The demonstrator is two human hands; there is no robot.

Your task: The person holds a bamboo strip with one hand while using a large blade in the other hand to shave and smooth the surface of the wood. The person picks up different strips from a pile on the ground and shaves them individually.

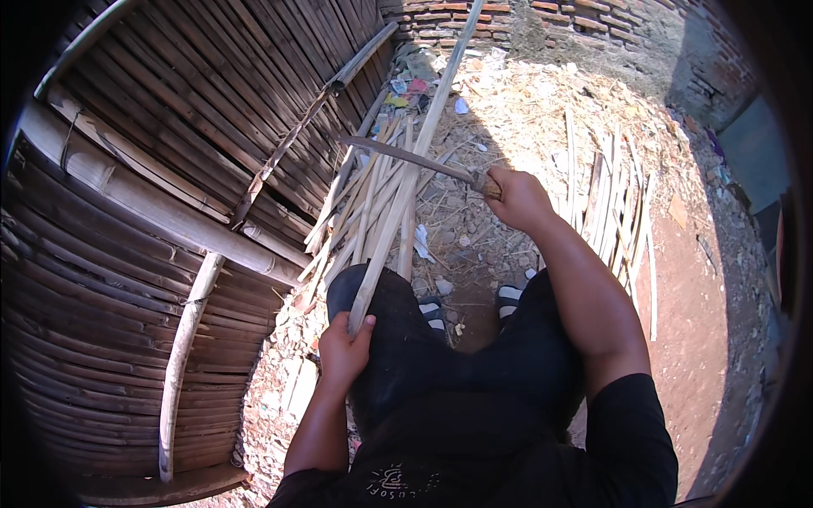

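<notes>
My left hand is closed round the near end of a long, pale bamboo strip, just above my left thigh. From there the strip slants up and away toward the brick wall. My right hand grips the wooden handle of a machete. Its long, dark blade points left and crosses the strip about midway along. Whether the edge touches the strip or only lies over it, I cannot tell.
Split bamboo strips lie piled at the left, and more strips lie at the right. A bamboo slat wall stands close on the left. Behind is a brick wall. Shavings and litter cover the ground.
</notes>
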